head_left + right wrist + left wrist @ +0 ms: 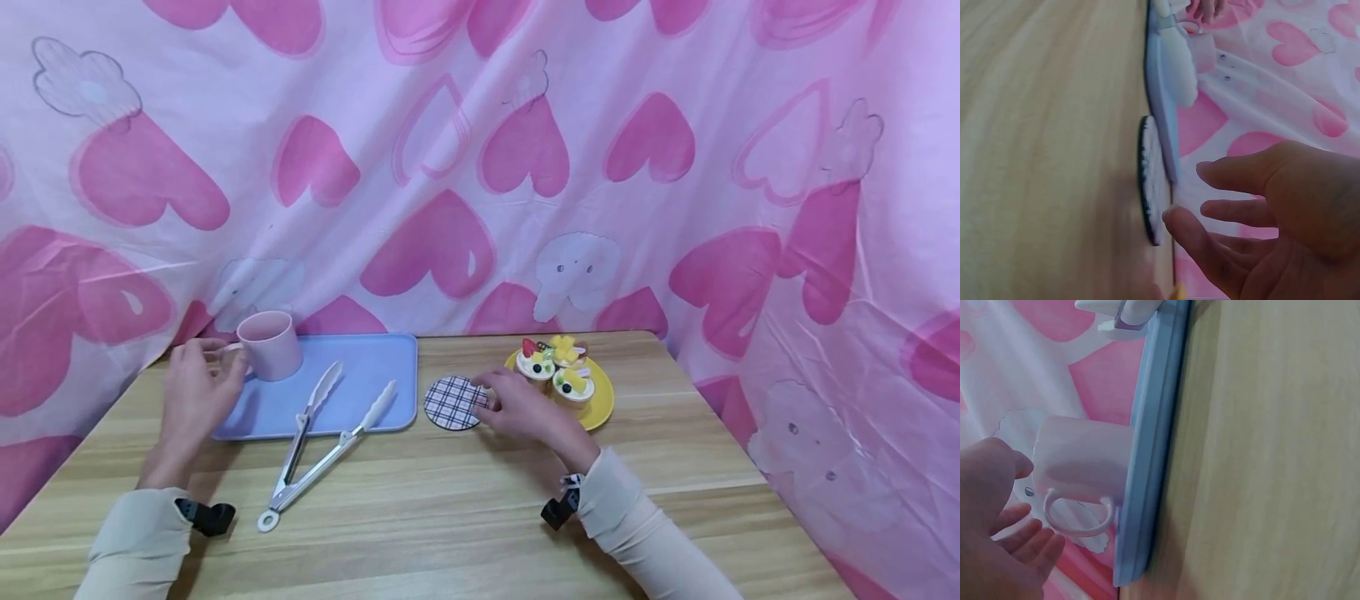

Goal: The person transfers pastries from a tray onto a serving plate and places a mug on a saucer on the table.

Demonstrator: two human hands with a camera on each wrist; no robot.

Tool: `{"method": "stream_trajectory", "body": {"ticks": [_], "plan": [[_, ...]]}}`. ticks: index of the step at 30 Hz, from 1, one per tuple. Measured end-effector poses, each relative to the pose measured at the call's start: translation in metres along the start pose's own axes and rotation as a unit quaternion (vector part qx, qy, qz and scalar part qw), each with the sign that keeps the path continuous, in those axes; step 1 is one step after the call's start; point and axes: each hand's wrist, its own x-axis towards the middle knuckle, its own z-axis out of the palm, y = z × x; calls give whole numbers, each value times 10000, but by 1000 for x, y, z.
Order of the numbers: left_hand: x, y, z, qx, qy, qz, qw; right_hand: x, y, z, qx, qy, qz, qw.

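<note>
A pink mug (272, 348) stands upright on the left part of a blue tray (352, 350). Its handle (1079, 531) points toward my left hand (197, 385), whose loosely bent fingers are beside the mug and hold nothing. In the left wrist view a gap shows between the fingers (1022, 540) and the mug. A round plaid coaster (452, 404) lies flat on the table right of the tray. My right hand (521, 406) hovers at its right edge, thumb and fingers apart; the right wrist view shows a fingertip very close to the coaster (1152, 187).
Spread metal tongs (296, 479) lie with their pale tips over the tray and their hinge end on the wooden table (420, 533). Behind the right hand a yellow plate (602, 400) holds three small fruit-topped cakes (573, 385). A pink heart-patterned cloth (570, 67) hangs behind.
</note>
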Motion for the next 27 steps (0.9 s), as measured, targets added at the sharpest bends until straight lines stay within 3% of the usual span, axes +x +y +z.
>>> {"method": "stream_trajectory", "body": {"ticks": [6,14,22,27], "plan": [[3,-5,6,-61,-297,129,9995,4,3,11,-4,-110,142,9998],[3,-10,8,-528,-232,314,9978,8,9,18,-193,-81,57,9998],[6,-14,10,-1146,-871,-345,9890,9,11,19,-179,-62,55,9998],[6,-15,14,-1611,-955,-681,9799,8,12,20,-95,-43,57,9999]]}}
